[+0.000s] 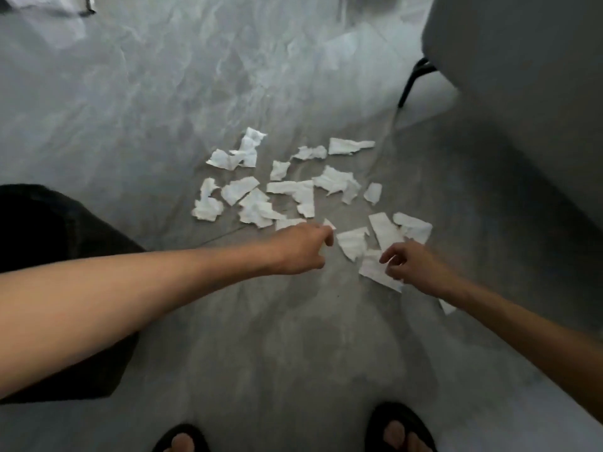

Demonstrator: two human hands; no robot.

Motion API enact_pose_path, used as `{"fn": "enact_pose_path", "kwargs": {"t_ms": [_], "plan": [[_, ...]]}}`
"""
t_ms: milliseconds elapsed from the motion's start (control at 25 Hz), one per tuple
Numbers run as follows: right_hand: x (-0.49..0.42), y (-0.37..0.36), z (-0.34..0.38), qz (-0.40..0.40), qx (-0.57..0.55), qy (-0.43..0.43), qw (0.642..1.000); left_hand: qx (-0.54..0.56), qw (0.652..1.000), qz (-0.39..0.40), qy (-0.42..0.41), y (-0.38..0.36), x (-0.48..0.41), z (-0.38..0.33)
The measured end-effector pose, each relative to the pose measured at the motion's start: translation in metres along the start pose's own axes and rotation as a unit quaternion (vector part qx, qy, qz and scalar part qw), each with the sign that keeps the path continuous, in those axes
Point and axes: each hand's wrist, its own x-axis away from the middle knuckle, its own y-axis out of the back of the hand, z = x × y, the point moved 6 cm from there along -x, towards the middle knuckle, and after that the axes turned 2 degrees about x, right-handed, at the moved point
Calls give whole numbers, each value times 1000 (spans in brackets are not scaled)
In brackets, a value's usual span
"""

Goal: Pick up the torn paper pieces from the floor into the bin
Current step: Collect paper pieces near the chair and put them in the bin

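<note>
Left hand (301,247) pinches a scrap (329,224); right hand (412,264), fingers half-curled and empty, hovers over white scraps (293,190) on the grey floor (163,109). No writing readable on them.

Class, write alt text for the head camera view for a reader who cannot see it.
Two bare hands reach down toward white torn paper pieces scattered on a grey floor: the left hand pinches one scrap, the right hand hovers over another. A black bin is at left, sandalled feet below.
</note>
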Motion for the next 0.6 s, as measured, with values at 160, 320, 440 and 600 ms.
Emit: {"fn": "enact_pose_path", "kwargs": {"t_ms": [160,320,440,600], "plan": [[26,17,-93,-127,164,-88,974,-82,992,-65,-75,-19,-42,-32],[30,-1,-124,-145,127,-103,976,-101,991,-62,-65,-37,-77,-32],[26,-5,-104,-174,59,-20,983,-106,990,-59,-67,-51,-88,-28],[1,-7,-47,-155,13,88,984,-4,995,-76,-65,-60,-84,-14]]}}
